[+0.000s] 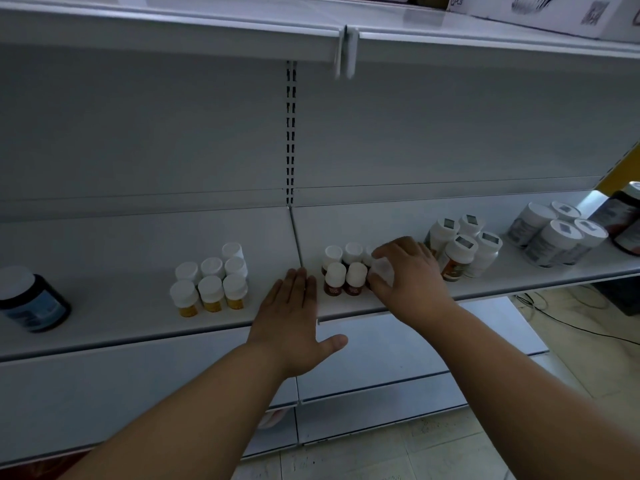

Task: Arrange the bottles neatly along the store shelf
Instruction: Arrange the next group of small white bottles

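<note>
Left hand: flat, fingers straight, resting on shelf front edge, just left of brown bottles. Right hand: fingers curled round white-capped bottle at right end of brown cluster. Further left: yellow bottles, dark jar. Right, deeper: larger white-capped bottles.

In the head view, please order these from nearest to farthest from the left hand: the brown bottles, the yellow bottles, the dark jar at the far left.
From the left hand:
1. Brown bottles, just to its right, beside the fingertips.
2. Yellow bottles, further off on its left.
3. Dark jar, at the shelf's far left end.
</note>
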